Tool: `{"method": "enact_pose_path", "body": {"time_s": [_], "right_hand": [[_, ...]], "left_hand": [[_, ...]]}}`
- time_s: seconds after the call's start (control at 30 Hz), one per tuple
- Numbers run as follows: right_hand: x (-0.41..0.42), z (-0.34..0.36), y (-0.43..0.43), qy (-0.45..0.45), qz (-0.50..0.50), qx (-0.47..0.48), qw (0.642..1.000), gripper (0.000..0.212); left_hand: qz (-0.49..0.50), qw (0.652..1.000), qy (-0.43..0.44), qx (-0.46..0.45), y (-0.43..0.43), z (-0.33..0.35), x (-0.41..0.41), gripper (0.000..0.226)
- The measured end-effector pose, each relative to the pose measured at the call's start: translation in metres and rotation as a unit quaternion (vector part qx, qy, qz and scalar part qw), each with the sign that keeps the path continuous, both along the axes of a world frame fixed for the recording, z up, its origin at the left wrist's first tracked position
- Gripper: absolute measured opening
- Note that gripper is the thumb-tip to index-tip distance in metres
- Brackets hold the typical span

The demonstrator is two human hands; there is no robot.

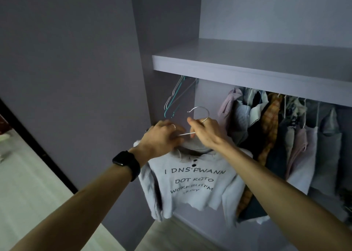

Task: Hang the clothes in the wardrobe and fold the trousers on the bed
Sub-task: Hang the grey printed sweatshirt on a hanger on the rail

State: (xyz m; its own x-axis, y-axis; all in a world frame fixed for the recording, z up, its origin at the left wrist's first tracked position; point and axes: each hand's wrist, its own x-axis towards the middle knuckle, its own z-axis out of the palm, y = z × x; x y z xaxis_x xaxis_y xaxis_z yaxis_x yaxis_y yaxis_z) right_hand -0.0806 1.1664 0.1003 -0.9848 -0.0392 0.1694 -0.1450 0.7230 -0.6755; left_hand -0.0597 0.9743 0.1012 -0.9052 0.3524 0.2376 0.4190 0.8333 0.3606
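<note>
Our left hand (162,136) curls round the collar of the white printed top (194,180), held below the empty hangers (175,96). Our right hand (206,133) pinches the wire hanger (200,110) under its hook. We should level the shoulders, then lift the hook into the gap left of the hung clothes (285,136); the rail is hidden.
</note>
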Motion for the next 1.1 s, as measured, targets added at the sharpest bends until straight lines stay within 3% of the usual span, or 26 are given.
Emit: {"method": "enact_pose_path", "body": {"time_s": [0.1,0.2,0.23,0.33,0.4,0.57,0.67,0.77,0.87,0.97,1.03,1.1], "right_hand": [[0.006,0.007,-0.007,0.005,0.016,-0.051,0.999,0.059],[0.015,-0.003,0.027,0.143,0.026,-0.113,0.983,0.047],[0.019,-0.014,0.043,0.149,0.029,-0.123,0.981,0.04],[0.032,-0.064,0.067,0.011,0.055,-0.077,0.995,0.012],[0.035,-0.094,0.061,0.024,0.041,-0.017,0.999,0.021],[0.037,-0.107,0.035,0.127,0.009,-0.048,0.991,0.02],[0.044,-0.106,0.044,0.198,0.013,-0.022,0.98,0.011],[0.054,-0.111,0.057,0.264,0.028,0.031,0.964,0.016],[0.062,-0.117,0.063,0.181,0.083,0.0,0.98,0.03],[0.053,-0.114,0.079,0.12,-0.027,-0.093,0.988,0.034],[0.043,-0.106,0.087,0.044,-0.045,-0.1,0.993,0.04],[0.034,-0.102,0.091,0.009,-0.025,-0.064,0.998,0.028]], "left_hand": [[-0.023,0.995,0.079,-0.05,0.008,0.0,-0.004,0.031],[0.001,0.989,0.129,-0.077,-0.002,0.004,-0.009,0.028],[0.015,0.989,0.13,-0.073,-0.009,0.005,-0.01,0.026],[0.068,0.987,0.113,-0.094,-0.028,0.007,-0.012,0.027],[0.093,0.984,0.093,-0.116,-0.029,0.006,-0.011,0.026],[0.052,0.997,-0.06,0.022,-0.014,0.01,-0.016,0.012],[0.065,0.996,-0.049,0.039,-0.017,0.003,-0.015,0.023],[0.08,0.995,-0.023,0.057,-0.023,-0.007,-0.01,0.022],[0.061,0.995,-0.007,0.079,-0.02,-0.005,-0.006,0.018],[0.029,0.994,-0.006,0.104,-0.015,-0.001,-0.002,0.016],[0.019,0.994,0.003,0.111,-0.014,0.005,-0.003,0.016],[0.017,0.995,0.003,0.1,-0.015,0.01,-0.006,0.014]]}}
